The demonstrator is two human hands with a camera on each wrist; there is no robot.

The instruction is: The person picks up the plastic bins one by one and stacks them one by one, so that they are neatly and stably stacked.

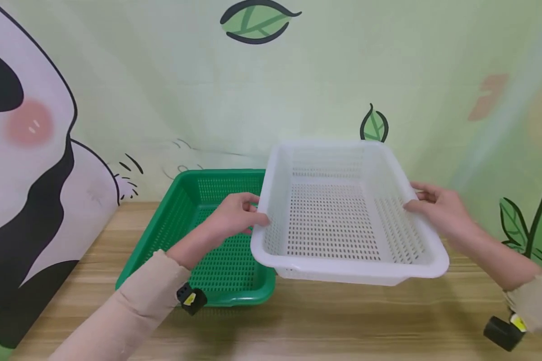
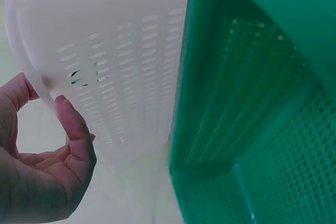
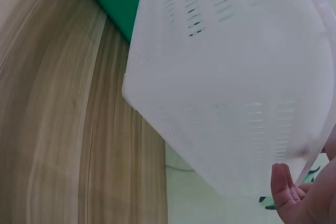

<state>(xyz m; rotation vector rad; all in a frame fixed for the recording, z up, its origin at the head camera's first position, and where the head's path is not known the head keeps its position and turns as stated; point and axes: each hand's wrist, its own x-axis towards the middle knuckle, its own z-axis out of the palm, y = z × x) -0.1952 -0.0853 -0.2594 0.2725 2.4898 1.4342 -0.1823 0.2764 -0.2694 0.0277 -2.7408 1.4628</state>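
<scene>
Both hands, left (image 1: 235, 214) and right (image 1: 438, 208), clamp fingers on opposite rims of the light, stiff white basket (image 1: 343, 220), held above the tabletop (image 1: 343, 321) right of the green basket (image 1: 198, 235).

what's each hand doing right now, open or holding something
Left hand: grips the left rim of the white basket.
Right hand: grips the right rim of the same basket.

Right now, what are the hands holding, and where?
The white basket, lifted above the table: left hand grips its left rim, right hand its right rim.
</scene>
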